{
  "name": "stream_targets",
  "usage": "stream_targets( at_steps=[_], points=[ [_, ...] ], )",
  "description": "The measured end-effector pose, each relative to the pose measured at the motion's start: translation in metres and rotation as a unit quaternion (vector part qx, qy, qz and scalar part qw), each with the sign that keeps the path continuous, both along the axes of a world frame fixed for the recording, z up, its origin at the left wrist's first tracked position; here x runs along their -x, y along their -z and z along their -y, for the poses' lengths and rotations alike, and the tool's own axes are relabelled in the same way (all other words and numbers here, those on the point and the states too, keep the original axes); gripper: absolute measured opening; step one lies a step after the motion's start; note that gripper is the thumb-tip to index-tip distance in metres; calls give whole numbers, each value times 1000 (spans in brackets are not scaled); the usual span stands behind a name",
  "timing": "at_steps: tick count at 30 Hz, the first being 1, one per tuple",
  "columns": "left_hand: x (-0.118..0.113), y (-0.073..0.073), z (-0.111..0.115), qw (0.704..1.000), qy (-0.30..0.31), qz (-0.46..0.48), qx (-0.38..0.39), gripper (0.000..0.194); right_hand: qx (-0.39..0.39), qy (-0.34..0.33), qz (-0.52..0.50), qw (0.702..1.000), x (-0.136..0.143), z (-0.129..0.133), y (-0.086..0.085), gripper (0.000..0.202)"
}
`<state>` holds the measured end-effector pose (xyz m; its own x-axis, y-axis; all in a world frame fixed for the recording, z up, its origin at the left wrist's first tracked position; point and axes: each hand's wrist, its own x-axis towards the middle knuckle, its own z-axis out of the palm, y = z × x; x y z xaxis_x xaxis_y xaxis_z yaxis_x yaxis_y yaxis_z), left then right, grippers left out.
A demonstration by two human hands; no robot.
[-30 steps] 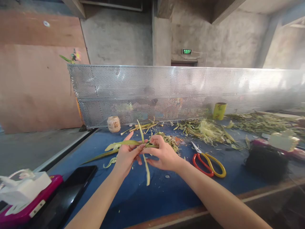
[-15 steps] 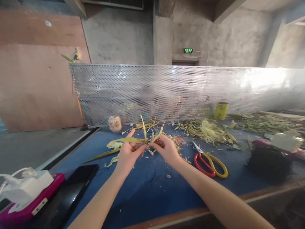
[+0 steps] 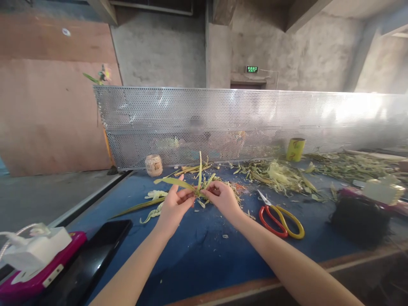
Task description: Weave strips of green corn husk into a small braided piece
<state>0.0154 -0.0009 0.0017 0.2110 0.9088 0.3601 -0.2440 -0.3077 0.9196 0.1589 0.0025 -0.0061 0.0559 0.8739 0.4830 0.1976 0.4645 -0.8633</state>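
Between my two hands is a small piece of green leaf strips (image 3: 199, 178), with one strip pointing up, one reaching left and a short one leaning right. My left hand (image 3: 176, 203) pinches its base from the left, thumb and fingertips together. From the right, my right hand (image 3: 223, 198) pinches the same base, its fingers curled. Fingertips hide the place where the strips meet. On the blue table (image 3: 204, 255) below lie pale curled husk pieces (image 3: 153, 212) and a long leaf strip (image 3: 137, 207), left of my left hand. Scraps (image 3: 234, 193) lie behind my right hand.
Red-and-yellow-handled scissors (image 3: 280, 216) lie right of my right arm. A twine roll (image 3: 153, 165), a leaf pile (image 3: 277, 175) and a yellow roll (image 3: 296, 149) stand by the perforated metal screen (image 3: 178, 110). A black phone (image 3: 95, 250) and a pink power strip (image 3: 47, 272) are at left.
The upright strip has swung from leaning left to nearly vertical, and the left-reaching strip now angles higher. Both hands keep their pinch in nearly the same place.
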Motion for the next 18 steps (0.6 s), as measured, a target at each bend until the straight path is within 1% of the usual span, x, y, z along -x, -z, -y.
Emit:
stream_targets(
  at_steps=[2,7,10,12,14,15,16,17,18],
  points=[
    [-1,1,0,1000,-1,5,5,82,3,-9,4,1000,0,0,1,23],
    [-2,3,-1,1000,-12,-27,0,81,12,-40,34,999,2,1,3,22],
    [0,2,-3,999,-29,-29,-6,80,24,-49,31,998,2,0,5,21],
    [2,2,-4,999,-43,-17,-1,78,15,-49,27,998,-1,-1,6,24],
    [4,1,-6,999,-52,5,11,77,-25,-30,57,998,-5,-2,7,32],
    [5,1,-6,998,-55,13,19,77,-58,-10,94,994,-8,-3,7,34],
    [6,1,-7,998,-58,19,28,77,-99,15,143,985,-11,-3,6,35],
    [6,1,-7,997,-59,21,39,77,-145,40,200,968,-14,-3,5,36],
    [6,2,-7,997,-58,21,51,77,-192,63,261,944,-16,-3,4,38]
  ],
)
